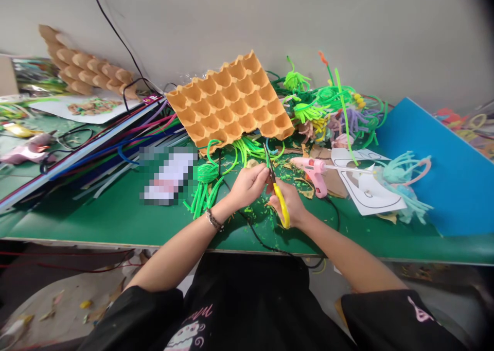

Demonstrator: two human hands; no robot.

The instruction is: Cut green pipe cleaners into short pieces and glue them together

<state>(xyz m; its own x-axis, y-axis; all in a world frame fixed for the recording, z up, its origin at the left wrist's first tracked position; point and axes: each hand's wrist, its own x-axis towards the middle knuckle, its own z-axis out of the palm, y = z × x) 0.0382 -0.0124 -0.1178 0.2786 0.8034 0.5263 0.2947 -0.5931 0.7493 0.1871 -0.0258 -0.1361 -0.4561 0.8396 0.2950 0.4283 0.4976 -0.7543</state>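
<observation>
- The right hand (288, 205), just right of centre in the frame, is wrapped round the yellow plastic handles of a pair of scissors (275, 183). Its fingers are curled tight through the loops, and the thin dark blades point up and away.
- The left hand (249, 186) sits just left of the blades, with thumb and fingertips drawn together in a pinch right against them. Whatever is between them is too small to make out.
- A beaded band (214, 220) circles the left wrist.
- Small green clippings (258, 207) lie scattered on the smooth green table (116, 214) beneath both hands.
- Left of the hands lies a bundle of fuzzy green craft stems (204, 186), bent and looped.
- Above the hands an orange moulded-pulp egg tray (231, 101) stands tilted. Its rows of round cups hold nothing that I can see.
- A second, paler egg tray (83, 65) leans on the wall at upper left, partly cut off by clutter.
- A pink glue gun (314, 172) lies right of the scissors, touching a white paper sheet (370, 189) with black outlines.
- A black cord (262, 240) runs under the forearms and over the table edge.
- A flat blue board (440, 176) fills the right side.
- At centre left a pixelated patch (168, 176) hides what lies there.
</observation>
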